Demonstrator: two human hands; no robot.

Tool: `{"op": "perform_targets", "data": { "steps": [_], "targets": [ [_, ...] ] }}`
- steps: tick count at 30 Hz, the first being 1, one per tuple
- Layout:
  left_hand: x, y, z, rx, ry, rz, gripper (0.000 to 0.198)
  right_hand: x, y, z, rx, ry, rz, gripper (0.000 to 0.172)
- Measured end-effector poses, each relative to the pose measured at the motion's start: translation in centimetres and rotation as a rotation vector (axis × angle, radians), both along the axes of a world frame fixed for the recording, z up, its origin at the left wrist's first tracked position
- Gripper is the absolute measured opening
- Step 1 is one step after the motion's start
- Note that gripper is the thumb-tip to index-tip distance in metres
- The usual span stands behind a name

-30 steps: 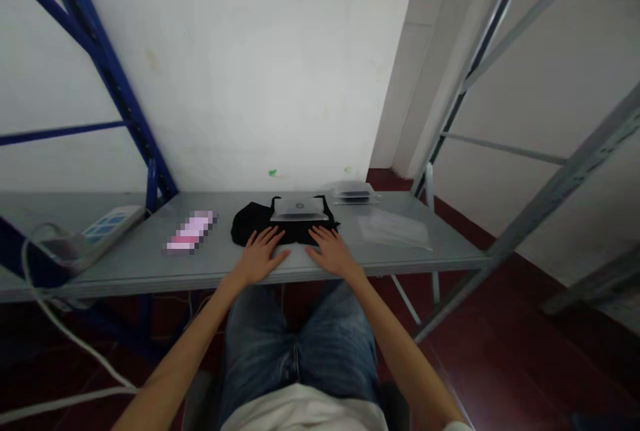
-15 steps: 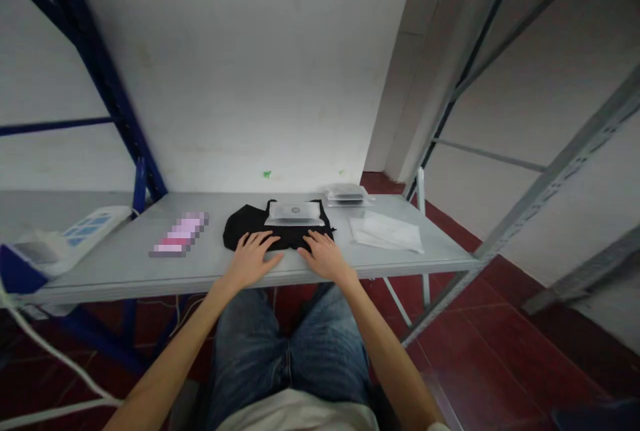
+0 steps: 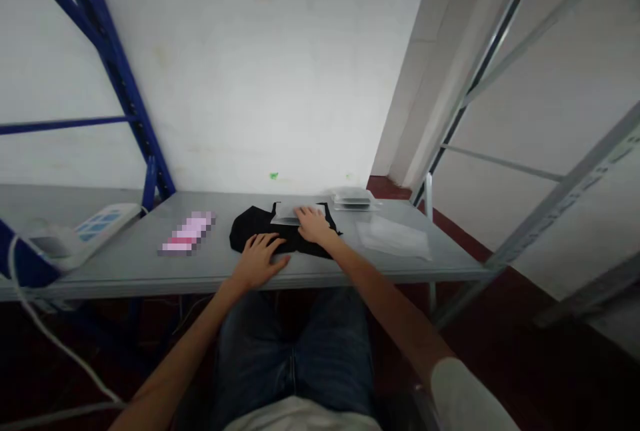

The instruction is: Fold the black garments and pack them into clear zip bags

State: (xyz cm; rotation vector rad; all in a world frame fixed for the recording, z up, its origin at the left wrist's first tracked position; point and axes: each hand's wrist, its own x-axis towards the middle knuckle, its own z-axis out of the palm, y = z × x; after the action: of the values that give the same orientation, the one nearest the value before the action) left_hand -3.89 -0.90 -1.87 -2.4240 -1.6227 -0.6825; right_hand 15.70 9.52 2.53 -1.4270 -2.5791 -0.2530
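Observation:
A black cloth (image 3: 253, 223) lies on the grey table in front of me. On its far part rests a flat pale packet (image 3: 284, 213), seemingly in clear plastic. My left hand (image 3: 260, 259) is spread flat over the cloth's near edge, fingers apart and thumb pointing right. Reaching further in, my right hand (image 3: 313, 224) has its fingers stretched over the packet's right half and touches its top. That hand covers part of the packet and some of the cloth beneath.
Several similar packets (image 3: 354, 197) are stacked at the back right. Clear plastic sleeves (image 3: 395, 237) lie on the right of the table (image 3: 210, 271). To the left are a blurred-out pink item (image 3: 187, 233) and a white power strip (image 3: 107, 227). Blue posts (image 3: 125, 91) stand left.
My right hand has moved forward from the cloth's near edge onto the packet. My left hand stays on the cloth. The view has shifted slightly.

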Motion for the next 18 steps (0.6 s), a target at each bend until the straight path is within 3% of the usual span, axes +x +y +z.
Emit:
{"op": "perform_targets", "data": {
  "steps": [10,13,18],
  "targets": [
    [-0.2,0.2,-0.3,0.000,-0.014,-0.017,0.045,-0.3,0.5,1.6,0.086,-0.078,-0.004,0.044],
    [-0.2,0.2,-0.3,-0.001,-0.021,-0.017,0.044,1.4,1.0,3.9,0.120,-0.048,-0.019,0.043],
    [-0.2,0.2,-0.1,-0.010,-0.023,-0.019,0.046,6.2,3.5,10.2,0.040,0.020,-0.122,0.038]
  ]
}}
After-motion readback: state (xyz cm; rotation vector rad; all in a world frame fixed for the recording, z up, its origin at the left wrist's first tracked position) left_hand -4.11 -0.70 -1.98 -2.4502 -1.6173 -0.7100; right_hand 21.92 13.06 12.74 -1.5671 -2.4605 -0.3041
